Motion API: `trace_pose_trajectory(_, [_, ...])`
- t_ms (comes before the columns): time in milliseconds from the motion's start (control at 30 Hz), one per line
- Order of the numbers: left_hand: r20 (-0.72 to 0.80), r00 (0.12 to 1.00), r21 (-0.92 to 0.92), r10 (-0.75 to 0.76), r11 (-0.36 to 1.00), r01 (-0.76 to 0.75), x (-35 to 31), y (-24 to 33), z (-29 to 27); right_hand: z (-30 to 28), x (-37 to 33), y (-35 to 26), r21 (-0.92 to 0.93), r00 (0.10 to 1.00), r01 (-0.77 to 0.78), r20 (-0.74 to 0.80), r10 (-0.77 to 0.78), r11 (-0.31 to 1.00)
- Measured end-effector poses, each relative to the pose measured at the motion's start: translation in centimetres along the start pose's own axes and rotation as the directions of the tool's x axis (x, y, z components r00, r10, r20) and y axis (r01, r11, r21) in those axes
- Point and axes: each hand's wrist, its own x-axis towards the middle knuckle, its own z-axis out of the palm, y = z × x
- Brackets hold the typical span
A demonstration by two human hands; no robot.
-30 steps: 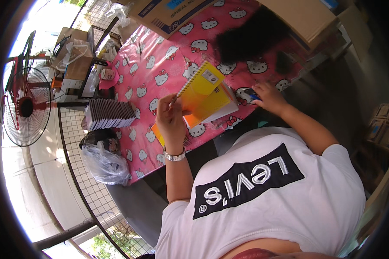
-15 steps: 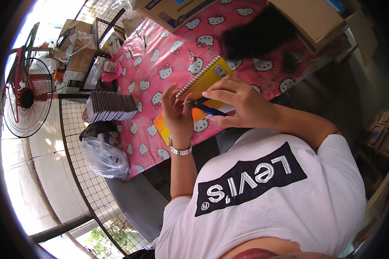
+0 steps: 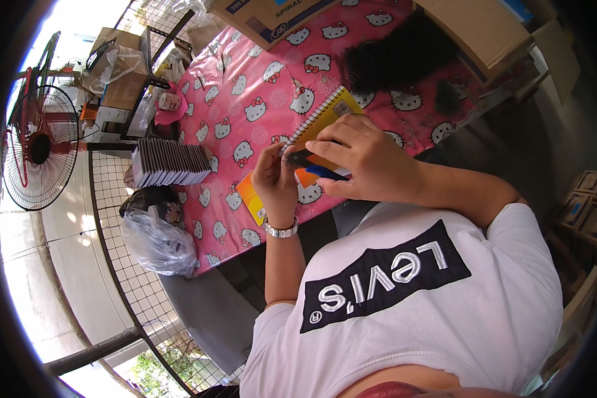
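Observation:
A spiral notebook (image 3: 328, 125) with a yellow cover lies slanted on the table between my hands, its wire coil along the upper left edge. My left hand (image 3: 275, 182), a metal watch on its wrist, is closed at the lower end of that coil, thumb and fingers pinching there. In my right hand (image 3: 381, 159) is a pair of cutting pliers (image 3: 325, 173) with blue handles. Their dark jaws point left and meet the coil's end beside my left fingertips; whether the jaws are closed on wire cannot be made out. Orange and yellow cover (image 3: 249, 197) shows beside my left wrist.
A pink patterned cloth (image 3: 259, 132) covers the table. Behind the notebook lies a dark heap (image 3: 401, 53), with cardboard boxes (image 3: 278, 16) at the far side and right. Leftward stand a row of notebooks (image 3: 172, 162), a plastic bag (image 3: 160, 244) and a fan (image 3: 40, 147).
My left fingers, raised and spread before, have curled in toward the coil's end. The pliers have shifted slightly left with my right hand.

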Motion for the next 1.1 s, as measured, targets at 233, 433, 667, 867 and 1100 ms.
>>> trace_pose_trajectory(233, [-0.044,0.997,0.081,0.069,0.995,-0.065,-0.3,-0.5,0.3,-0.4,0.4,-0.6,-0.091,1.0,0.013,0.025,-0.01,0.996])
trace_pose_trajectory(433, [-0.146,0.923,0.293,0.355,0.907,-0.303,-0.7,-0.4,0.4,0.2,1.1,-0.4,0.674,0.75,-0.661,0.587,0.303,0.33])
trace_pose_trajectory(667, [-0.664,0.723,-0.148,-0.192,0.981,0.125,-5.0,-2.8,-9.4,-2.4,-4.3,7.5,0.045,0.911,-0.412,0.027,0.412,0.91])
trace_pose_trajectory(867, [-0.77,0.579,-0.023,-0.268,0.918,0.395,-11.1,-9.5,-13.4,2.7,-14.4,16.0,-0.277,0.829,-0.447,0.23,0.511,0.85])
trace_pose_trajectory(1100, [-0.716,0.694,0.34,-0.074,0.832,0.439,-12.8,-11.6,-13.3,3.0,-10.8,23.4,-0.525,0.895,-0.27,0.172,0.411,0.807])
